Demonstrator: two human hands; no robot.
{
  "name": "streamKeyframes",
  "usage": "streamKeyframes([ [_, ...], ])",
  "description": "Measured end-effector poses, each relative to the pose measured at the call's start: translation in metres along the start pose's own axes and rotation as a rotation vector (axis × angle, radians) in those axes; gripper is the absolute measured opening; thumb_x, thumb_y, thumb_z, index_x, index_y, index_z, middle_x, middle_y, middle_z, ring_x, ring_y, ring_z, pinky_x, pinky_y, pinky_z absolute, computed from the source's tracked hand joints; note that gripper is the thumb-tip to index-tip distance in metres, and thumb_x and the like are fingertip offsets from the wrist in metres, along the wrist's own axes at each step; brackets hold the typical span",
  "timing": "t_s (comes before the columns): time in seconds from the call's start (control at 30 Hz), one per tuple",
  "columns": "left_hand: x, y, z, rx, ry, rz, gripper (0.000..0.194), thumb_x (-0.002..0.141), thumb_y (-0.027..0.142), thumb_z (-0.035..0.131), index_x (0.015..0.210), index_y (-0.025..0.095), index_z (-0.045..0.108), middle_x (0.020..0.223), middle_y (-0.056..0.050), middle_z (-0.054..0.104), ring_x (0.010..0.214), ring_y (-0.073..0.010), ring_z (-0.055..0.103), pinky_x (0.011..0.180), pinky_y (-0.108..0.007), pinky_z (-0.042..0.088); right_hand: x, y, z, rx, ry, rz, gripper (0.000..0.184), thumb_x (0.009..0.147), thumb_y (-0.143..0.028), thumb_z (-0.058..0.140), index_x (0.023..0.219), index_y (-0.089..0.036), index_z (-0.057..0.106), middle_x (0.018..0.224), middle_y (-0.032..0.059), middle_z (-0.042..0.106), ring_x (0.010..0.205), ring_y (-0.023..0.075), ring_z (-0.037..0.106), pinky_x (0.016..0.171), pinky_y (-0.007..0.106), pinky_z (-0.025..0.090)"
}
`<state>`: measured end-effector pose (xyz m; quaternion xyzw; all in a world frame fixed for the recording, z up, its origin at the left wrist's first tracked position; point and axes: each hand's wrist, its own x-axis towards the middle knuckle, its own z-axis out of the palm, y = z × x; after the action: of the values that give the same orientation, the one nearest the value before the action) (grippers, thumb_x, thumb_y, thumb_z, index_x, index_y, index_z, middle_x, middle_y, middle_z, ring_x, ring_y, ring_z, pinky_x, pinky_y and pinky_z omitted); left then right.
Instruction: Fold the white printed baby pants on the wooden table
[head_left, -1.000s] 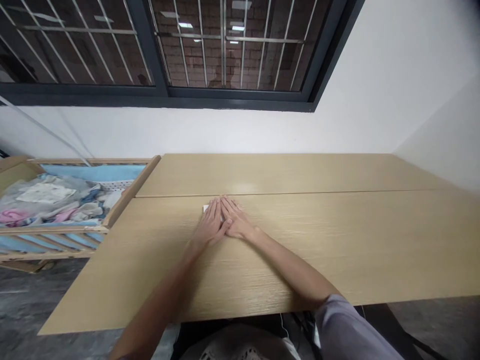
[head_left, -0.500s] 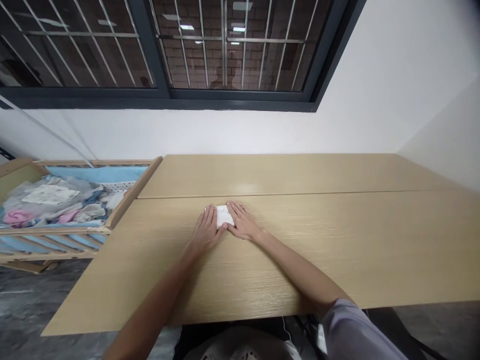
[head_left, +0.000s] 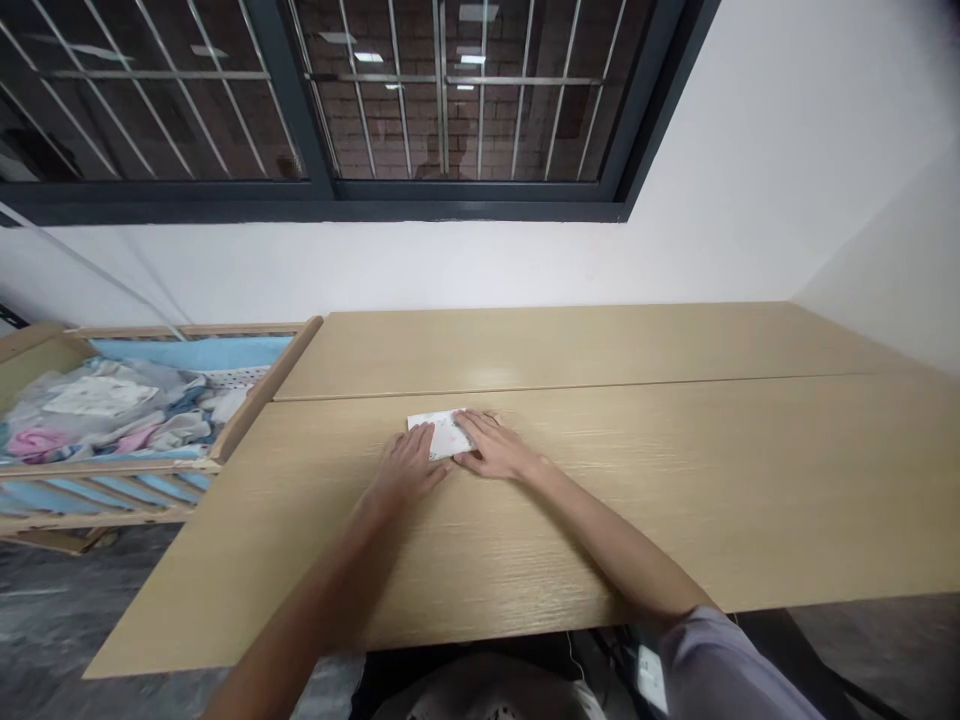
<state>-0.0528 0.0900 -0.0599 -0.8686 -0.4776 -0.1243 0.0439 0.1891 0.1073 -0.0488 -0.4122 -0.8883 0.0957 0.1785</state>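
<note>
A small folded white cloth (head_left: 444,436) with a faint coloured print lies flat on the wooden tabletop (head_left: 600,480). At its lower left edge rests my left hand (head_left: 407,465), fingers extended over the corner and thumb pointing right. My right hand (head_left: 496,447) lies over the cloth's right end, its fingers stretched out and its thumb along the near edge. Both hands press down from above, without wrapping round the cloth. The part of the cloth under the fingers is hidden.
Left of the table stands a wooden crib (head_left: 247,420) holding a pile of clothes (head_left: 161,425) and plastic wrapping. Behind the table is a white wall (head_left: 480,262) below a barred window (head_left: 450,120). A seam runs across the tabletop beyond my hands.
My hands were together over the cloth, nearly covering it. They have spread apart, the right one moving right and the left one sliding slightly down, so more of the cloth shows.
</note>
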Motion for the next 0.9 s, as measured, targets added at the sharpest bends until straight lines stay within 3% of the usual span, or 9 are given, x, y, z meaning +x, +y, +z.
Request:
streamKeyframes([
  [0.2, 0.019, -0.007, 0.004, -0.07, 0.005, -0.053, 0.056, 0.09, 0.035, 0.058, 0.14, 0.013, 0.049, 0.14, -0.02, 0.059, 0.13, -0.0339, 0.054, 0.107, -0.048, 0.04, 0.01, 0.015, 0.021, 0.09, 0.081, 0.055, 0.066, 0.086, -0.019, 0.05, 0.15, -0.011, 0.037, 0.151, 0.0188, 0.048, 0.141, 0.0287, 0.042, 0.117, 0.047, 0.027],
  [0.33, 0.03, -0.007, -0.009, -0.101, 0.051, -0.096, 0.038, 0.087, 0.015, 0.051, 0.123, 0.017, 0.062, 0.127, -0.015, 0.066, 0.12, -0.0298, 0.059, 0.105, -0.045, 0.041, 0.022, 0.013, 0.016, 0.139, 0.176, 0.09, 0.055, 0.083, -0.013, 0.049, 0.138, -0.015, 0.047, 0.135, 0.0158, 0.061, 0.129, 0.0286, 0.052, 0.113, 0.05, 0.028],
  [0.43, 0.032, -0.001, -0.025, -0.141, 0.109, -0.169, 0.03, 0.091, 0.019, 0.046, 0.113, 0.018, 0.066, 0.122, -0.016, 0.066, 0.115, -0.0307, 0.06, 0.1, -0.046, 0.044, 0.031, 0.012, 0.001, 0.254, 0.21, 0.173, 0.05, 0.082, -0.021, 0.055, 0.132, -0.018, 0.047, 0.114, 0.0114, 0.068, 0.112, 0.0284, 0.059, 0.107, 0.052, 0.033],
  [0.57, 0.021, 0.008, -0.048, -0.255, 0.145, -0.242, 0.031, 0.098, 0.036, 0.043, 0.116, 0.02, 0.063, 0.107, -0.01, 0.07, 0.101, -0.0237, 0.066, 0.089, -0.037, 0.052, 0.042, 0.014, -0.026, 0.631, 0.244, 0.214, 0.05, 0.082, -0.032, 0.061, 0.127, -0.021, 0.041, 0.092, 0.0009, 0.063, 0.083, 0.0202, 0.062, 0.083, 0.037, 0.049],
  [0.7, 0.01, 0.015, -0.057, -0.544, 0.043, -0.377, 0.042, 0.097, 0.046, 0.049, 0.129, 0.02, 0.051, 0.103, -0.004, 0.075, 0.089, -0.0189, 0.072, 0.077, -0.029, 0.056, 0.052, 0.016, -0.044, 0.864, 0.15, 0.306, 0.052, 0.083, -0.035, 0.067, 0.126, -0.023, 0.041, 0.079, -0.0039, 0.057, 0.071, 0.0161, 0.059, 0.065, 0.028, 0.048],
  [0.8, 0.01, 0.019, -0.049, -0.57, -0.05, -0.521, 0.043, 0.092, 0.045, 0.056, 0.127, 0.019, 0.051, 0.1, -0.006, 0.077, 0.089, -0.0217, 0.074, 0.079, -0.031, 0.055, 0.063, 0.019, -0.039, 0.867, 0.054, 0.38, 0.053, 0.08, -0.036, 0.074, 0.122, -0.022, 0.044, 0.075, -0.0045, 0.058, 0.066, 0.0146, 0.058, 0.059, 0.025, 0.045],
  [0.9, 0.015, 0.021, -0.035, -0.489, -0.095, -0.568, 0.036, 0.089, 0.04, 0.06, 0.119, 0.02, 0.055, 0.1, -0.008, 0.077, 0.093, -0.0239, 0.073, 0.079, -0.031, 0.053, 0.074, 0.029, -0.019, 0.787, 0.024, 0.394, 0.057, 0.075, -0.036, 0.08, 0.119, -0.021, 0.047, 0.075, -0.0056, 0.057, 0.064, 0.0126, 0.056, 0.055, 0.022, 0.043],
])
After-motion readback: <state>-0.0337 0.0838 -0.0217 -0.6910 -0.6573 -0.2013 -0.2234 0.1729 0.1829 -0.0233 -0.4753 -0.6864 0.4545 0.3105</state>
